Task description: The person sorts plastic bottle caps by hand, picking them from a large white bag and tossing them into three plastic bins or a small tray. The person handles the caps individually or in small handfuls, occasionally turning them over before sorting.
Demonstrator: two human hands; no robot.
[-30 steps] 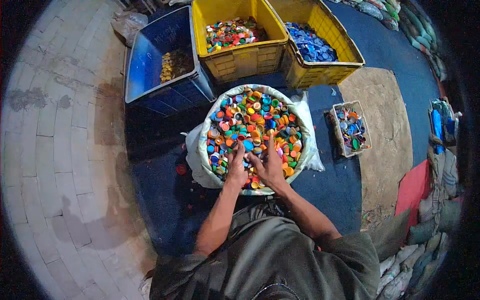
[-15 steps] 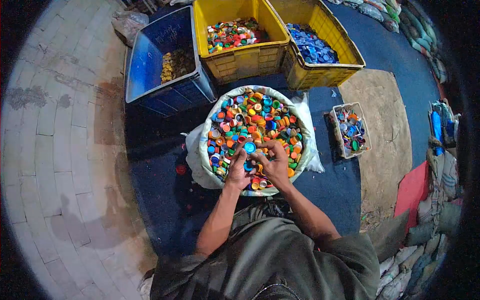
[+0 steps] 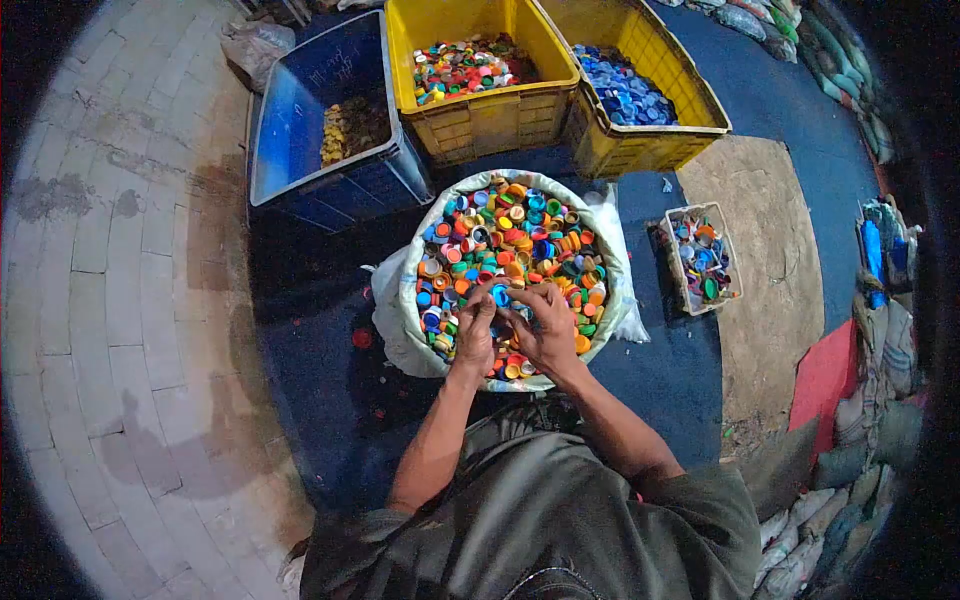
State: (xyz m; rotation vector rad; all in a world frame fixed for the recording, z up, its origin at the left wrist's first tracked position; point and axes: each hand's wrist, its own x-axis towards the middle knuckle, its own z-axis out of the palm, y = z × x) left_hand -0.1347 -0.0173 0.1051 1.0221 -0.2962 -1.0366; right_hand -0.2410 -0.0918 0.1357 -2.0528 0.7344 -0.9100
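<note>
A round sack-lined container (image 3: 412, 312) full of mixed coloured caps stands in front of me. Over its near half, a blue cap (image 3: 500, 295) sits between the fingertips of both hands. My left hand (image 3: 476, 335) is closed on the cap's left side, thumb and fingers pinched. From the right, my right hand (image 3: 543, 328) touches the same cap with bent fingers. Its fingertips partly cover the cap. More caps lie right below both hands.
Behind the container stand a blue bin (image 3: 330, 178), a yellow bin (image 3: 490, 125) and a second yellow bin (image 3: 640, 150), each holding caps. A white basket (image 3: 739, 270) of mixed items is on the right. Filled sacks (image 3: 850, 435) line the right edge.
The blue cap has tilted, and its face shows less than before. My fingers have closed in a little around it; both hands stay over the same spot.
</note>
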